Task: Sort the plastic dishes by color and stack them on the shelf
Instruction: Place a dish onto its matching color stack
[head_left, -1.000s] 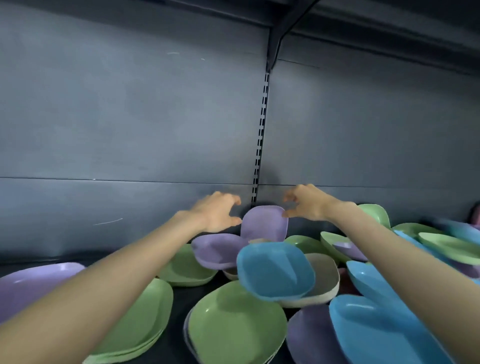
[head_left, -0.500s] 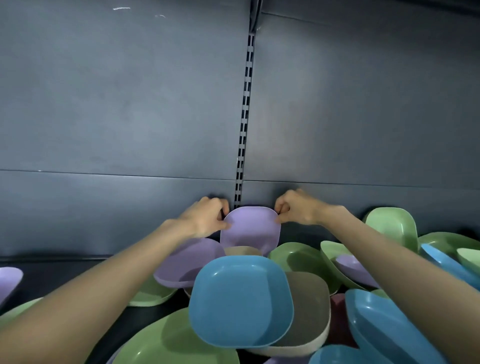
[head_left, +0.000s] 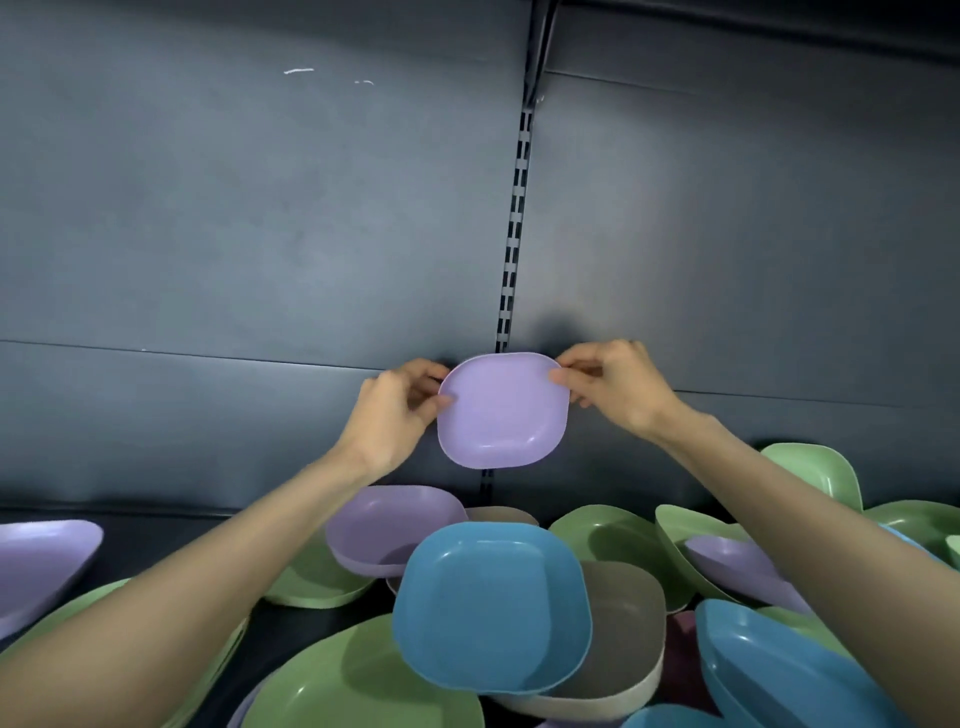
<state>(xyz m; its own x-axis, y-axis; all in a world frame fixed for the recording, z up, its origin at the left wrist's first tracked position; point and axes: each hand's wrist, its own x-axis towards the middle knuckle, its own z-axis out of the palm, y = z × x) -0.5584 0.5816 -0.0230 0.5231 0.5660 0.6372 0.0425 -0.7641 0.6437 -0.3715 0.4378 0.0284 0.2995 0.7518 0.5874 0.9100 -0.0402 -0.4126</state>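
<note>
Head view: both hands pinch purple dish (head_left: 501, 410)

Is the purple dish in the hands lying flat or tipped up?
Tipped up, nearly on edge. The purple dish shows its hollow to the camera, with the left hand and right hand pinching its upper corners.

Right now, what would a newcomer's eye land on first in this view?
A lilac dish is held up against the dark back panel at centre frame, with the left hand and right hand pinching its opposite edges. Below it, a blue dish lies tilted on a beige dish, atop a mixed pile of green, lilac and blue.
</note>
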